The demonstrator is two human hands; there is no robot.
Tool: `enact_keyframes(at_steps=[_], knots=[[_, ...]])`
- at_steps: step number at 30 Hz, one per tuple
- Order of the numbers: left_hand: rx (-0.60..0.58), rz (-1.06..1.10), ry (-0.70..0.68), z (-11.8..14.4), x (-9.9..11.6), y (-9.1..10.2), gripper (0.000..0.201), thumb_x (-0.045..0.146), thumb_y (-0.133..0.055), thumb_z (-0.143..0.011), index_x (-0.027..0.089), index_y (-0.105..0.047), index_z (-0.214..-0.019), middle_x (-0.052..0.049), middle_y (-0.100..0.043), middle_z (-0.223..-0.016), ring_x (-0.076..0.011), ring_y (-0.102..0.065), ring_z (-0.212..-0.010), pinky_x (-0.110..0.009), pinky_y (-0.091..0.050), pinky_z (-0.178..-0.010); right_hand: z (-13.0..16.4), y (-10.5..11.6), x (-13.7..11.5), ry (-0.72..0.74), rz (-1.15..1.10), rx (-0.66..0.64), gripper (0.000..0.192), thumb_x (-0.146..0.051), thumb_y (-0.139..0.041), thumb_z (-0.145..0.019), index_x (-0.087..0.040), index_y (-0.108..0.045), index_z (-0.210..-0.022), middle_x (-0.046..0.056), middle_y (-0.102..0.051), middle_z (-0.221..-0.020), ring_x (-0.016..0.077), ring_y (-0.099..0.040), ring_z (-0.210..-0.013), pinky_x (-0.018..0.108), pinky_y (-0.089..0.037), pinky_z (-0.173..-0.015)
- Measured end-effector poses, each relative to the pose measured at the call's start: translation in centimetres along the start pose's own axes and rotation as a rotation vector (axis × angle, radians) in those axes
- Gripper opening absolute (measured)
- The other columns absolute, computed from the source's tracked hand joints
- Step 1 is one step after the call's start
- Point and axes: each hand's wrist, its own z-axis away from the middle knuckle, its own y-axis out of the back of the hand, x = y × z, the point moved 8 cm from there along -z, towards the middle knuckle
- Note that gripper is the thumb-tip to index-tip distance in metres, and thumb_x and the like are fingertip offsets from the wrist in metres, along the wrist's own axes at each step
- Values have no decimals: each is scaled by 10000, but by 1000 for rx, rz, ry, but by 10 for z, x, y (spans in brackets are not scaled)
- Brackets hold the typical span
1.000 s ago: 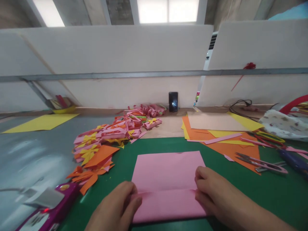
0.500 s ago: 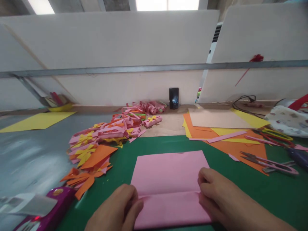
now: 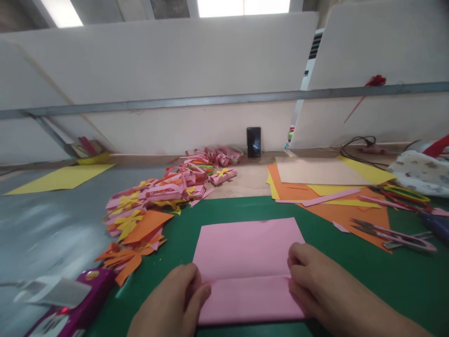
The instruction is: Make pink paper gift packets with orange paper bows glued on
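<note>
Pink paper sheet (image 3: 245, 262) lay flat between both grips, near flap folded up over it, crease running straight from one grip to the other. Left hand (image 3: 175, 302) pinched the crease's left end, fingers closed on the paper edge. Right hand (image 3: 315, 285) pressed down on the crease's right end, fingers curled and closed onto the sheet. Rest of the sheet stretched away beyond the grips.

Sheet sat on a green cutting mat (image 3: 368, 276) on the tabletop; grey tabletop (image 3: 52, 224) out past the left grip. White partition boards (image 3: 175, 61) stood at the back.

Beyond and left of the left grip: heap of pink, yellow and orange paper pieces (image 3: 157, 196). Just left of that grip: purple tool (image 3: 75, 311), blurred. Beyond the right grip: orange and yellow sheets (image 3: 333, 196), with pink-handled scissors (image 3: 396, 236) on them. Straight ahead, well apart: dark phone (image 3: 253, 142) upright against the board. Nothing blocked the sheet.
</note>
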Motion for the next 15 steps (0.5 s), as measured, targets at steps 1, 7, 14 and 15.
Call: enact_keyframes(at_steps=[1,7,14,15], knots=[[7,-2,5,-1,0,1,221,383,-344,-836,223,-432,-712,-5,-574,-768,-179,-550,-730,-277,-351,-629,0,0,1,-1,-1,9,231,-178,-421,-851,-188,-565,-672,65,-571,-791,144,-482,-633,270,-338,-552],[31,-7,29,2,4,6,197,367,-365,-829,225,-441,-715,-6,-584,-782,-185,-557,-749,-270,-339,-621,0,0,0,13,-16,27,221,-205,-470,-839,-197,-542,-630,58,-586,-772,143,-483,-616,269,-342,-558],[40,-21,29,5,5,7,207,356,-374,-827,220,-414,-677,-1,-577,-752,-177,-551,-723,-264,-325,-602,0,5,-1,-15,-46,47,236,-209,-487,-827,-217,-507,-592,45,-561,-707,152,-482,-582,280,-362,-538],[38,-23,30,5,6,8,206,355,-375,-826,220,-411,-675,-1,-576,-751,-177,-550,-721,-265,-323,-600,0,6,-1,-14,-43,54,242,-215,-481,-828,-216,-502,-587,47,-561,-710,151,-483,-581,281,-363,-537]])
